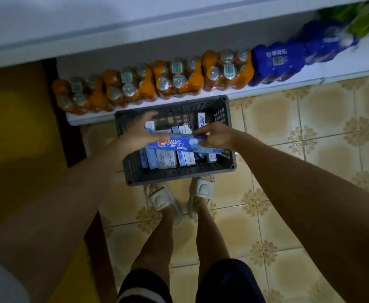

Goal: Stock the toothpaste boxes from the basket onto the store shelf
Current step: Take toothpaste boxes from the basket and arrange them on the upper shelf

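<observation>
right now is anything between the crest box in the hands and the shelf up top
Nothing visible. Both the left hand and right hand hold the Crest box above the basket, clear of the other boxes. The space up to the white shelf edge looks open; the shelf surface itself is out of view.

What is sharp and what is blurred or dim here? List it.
Head view: dim overall; the blue Crest toothpaste box reads sharply above the dark grey perforated plastic basket; the blue shrink-wrapped drink packs and green packages smear at top right; the white shelf edge bows from wide-angle distortion.

Both hands (217,136) on toothpaste box (179,145)
</observation>
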`<state>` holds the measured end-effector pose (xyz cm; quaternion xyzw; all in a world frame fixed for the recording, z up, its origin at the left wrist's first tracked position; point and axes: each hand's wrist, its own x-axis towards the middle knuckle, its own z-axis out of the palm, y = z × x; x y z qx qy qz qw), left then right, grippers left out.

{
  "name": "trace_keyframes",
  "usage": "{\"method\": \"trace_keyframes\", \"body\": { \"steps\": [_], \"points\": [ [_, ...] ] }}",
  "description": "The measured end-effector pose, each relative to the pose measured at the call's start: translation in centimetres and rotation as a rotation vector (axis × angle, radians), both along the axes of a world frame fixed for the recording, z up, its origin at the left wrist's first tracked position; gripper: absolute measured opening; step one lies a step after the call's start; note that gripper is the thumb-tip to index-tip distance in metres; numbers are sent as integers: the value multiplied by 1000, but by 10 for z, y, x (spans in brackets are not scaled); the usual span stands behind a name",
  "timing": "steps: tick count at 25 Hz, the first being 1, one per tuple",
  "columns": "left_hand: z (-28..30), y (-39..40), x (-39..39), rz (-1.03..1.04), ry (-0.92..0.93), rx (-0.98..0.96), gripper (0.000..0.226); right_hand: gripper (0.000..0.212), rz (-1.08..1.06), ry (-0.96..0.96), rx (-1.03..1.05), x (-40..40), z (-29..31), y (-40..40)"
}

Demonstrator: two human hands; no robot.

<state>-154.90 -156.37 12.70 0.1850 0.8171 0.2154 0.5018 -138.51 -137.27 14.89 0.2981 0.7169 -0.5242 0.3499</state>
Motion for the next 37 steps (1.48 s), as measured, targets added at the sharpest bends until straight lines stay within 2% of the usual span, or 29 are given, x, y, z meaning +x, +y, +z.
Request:
{"method": "trace_keyframes", "body": {
  "steps": [2,4,6,9,11,14,19,24,29,31,34,37],
  "points": [
    [36,12,1,-158,-106,-21,66,43,3,11,14,-6,33,9],
    [75,20,-3,-163,-201,-26,44,44,-5,19,2,-11,69,17],
    [120,22,-15,-138,-266,-37,37,45,6,49,-4,-16,112,23],
    [190,27,-37,-117,-326,-4,37,41,-69,119,-4,-21,176,36],
    [246,25,-54,-64,-303,36,40,45,-166,142,-63,-27,223,46],
    [326,27,-82,-35,-225,76,60,44,-307,268,-147,-46,295,62],
    [468,34,-114,3,-142,172,37,38,-262,511,-112,-78,427,72],
    [599,17,-134,-30,-79,262,36,38,-251,723,-26,-95,549,68],
    [729,-17,-146,-63,-18,384,47,36,-180,959,31,-100,673,53],
    [787,-34,-148,-58,35,491,52,35,-166,1078,86,-102,727,42],
    [863,-52,-149,-65,162,638,75,27,-174,1303,197,-105,796,26],
    [924,-60,-153,-20,301,819,86,27,-188,1510,237,-118,855,19]
  ]
}}
